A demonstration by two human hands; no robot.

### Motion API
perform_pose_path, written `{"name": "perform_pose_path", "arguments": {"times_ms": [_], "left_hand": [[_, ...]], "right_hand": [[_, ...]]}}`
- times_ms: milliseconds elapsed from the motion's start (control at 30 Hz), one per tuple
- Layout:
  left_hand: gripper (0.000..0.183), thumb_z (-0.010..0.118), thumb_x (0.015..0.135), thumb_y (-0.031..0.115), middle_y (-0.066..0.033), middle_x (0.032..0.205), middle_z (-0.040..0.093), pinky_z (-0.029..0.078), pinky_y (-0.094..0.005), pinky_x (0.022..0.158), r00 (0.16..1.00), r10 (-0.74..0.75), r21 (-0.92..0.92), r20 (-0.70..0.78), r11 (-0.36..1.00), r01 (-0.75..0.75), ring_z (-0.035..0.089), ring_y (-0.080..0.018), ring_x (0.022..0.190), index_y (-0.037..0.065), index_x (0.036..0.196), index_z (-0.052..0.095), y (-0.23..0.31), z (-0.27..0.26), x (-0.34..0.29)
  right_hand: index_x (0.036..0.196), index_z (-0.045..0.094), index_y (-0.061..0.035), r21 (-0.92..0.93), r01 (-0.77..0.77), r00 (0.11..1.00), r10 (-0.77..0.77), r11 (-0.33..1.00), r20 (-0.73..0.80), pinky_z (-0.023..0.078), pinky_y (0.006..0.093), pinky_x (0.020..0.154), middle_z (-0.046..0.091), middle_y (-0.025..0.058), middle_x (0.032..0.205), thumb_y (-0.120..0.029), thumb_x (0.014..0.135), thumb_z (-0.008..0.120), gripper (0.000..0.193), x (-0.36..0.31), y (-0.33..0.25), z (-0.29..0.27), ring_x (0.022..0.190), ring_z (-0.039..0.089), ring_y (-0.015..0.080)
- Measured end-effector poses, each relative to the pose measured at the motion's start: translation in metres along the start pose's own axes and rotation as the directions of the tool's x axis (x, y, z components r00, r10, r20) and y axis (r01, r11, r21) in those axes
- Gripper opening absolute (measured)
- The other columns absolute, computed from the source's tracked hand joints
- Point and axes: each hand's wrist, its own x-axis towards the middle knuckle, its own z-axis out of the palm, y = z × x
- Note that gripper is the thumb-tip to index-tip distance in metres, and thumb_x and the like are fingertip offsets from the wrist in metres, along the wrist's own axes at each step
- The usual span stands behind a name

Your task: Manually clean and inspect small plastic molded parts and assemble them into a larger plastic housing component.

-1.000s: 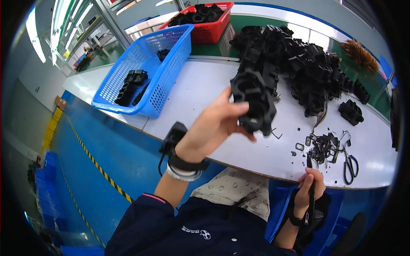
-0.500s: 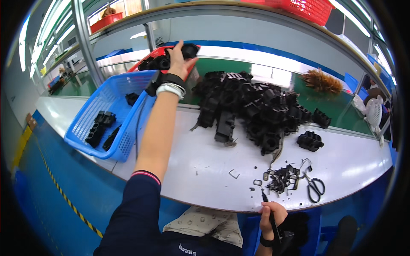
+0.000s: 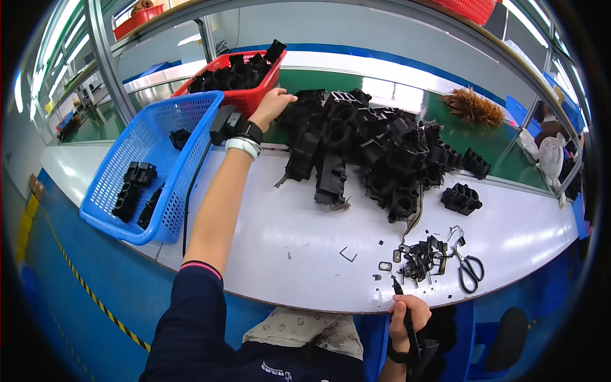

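Black, boxy plastic parts (image 3: 375, 145) lie at 4 o'clock from the fingers of the left hand (image 3: 272, 107), spread indeterminable; right hand (image 3: 410, 314) grips a black, pen-shaped tool (image 3: 413, 337).

Black parts (image 3: 404, 153): matt moulded plastic by the look. Blue basket (image 3: 196, 153): smooth, semi-gloss perforated plastic; red basket (image 3: 254, 99) likewise. Table (image 3: 318, 270): smooth, glossy white top, soft light reflections. Green surface (image 3: 512, 153): shiny. Brown bundle (image 3: 472, 106): rough, bristly, material unclear. Sleeve (image 3: 194, 305): matt navy cloth. Frame post (image 3: 109, 63): smooth grey metal.
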Motion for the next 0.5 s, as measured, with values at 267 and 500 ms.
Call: {"name": "perform_pose_path", "arguments": {"times_ms": [267,500], "left_hand": [[0.076,0.063,0.073,0.038,-0.0249,0.119,0.05,0.036,-0.0335,0.095,0.937,0.191,0.196,0.293,0.947,-0.254,0.048,-0.0305,0.114,-0.006,0.128,0.035,-0.033,0.055,0.0],[0.084,0.067,0.064,0.041,-0.0272,0.112,0.054,0.041,-0.0369,0.092,0.992,0.104,0.37,-0.072,0.926,-0.071,0.052,-0.0362,0.107,-0.004,0.127,0.035,-0.041,0.053,-0.023]], "right_hand": [[0.076,0.061,-0.002,0.038,-0.018,1.0,0.018,0.999,0.006,0.042,0.0263,0.044,0.054,0.0027,0.046,-0.01,0.08,0.055,0.011,0.001,0.002,-0.002,0.041,0.055,0.0167],[0.076,0.062,-0.0012,0.043,-0.076,0.997,0.075,0.996,0.028,0.044,0.0269,0.046,0.055,0.0047,0.048,-0.009,0.08,0.056,0.011,0.001,-0.002,-0.003,0.043,0.056,0.0178]]}}
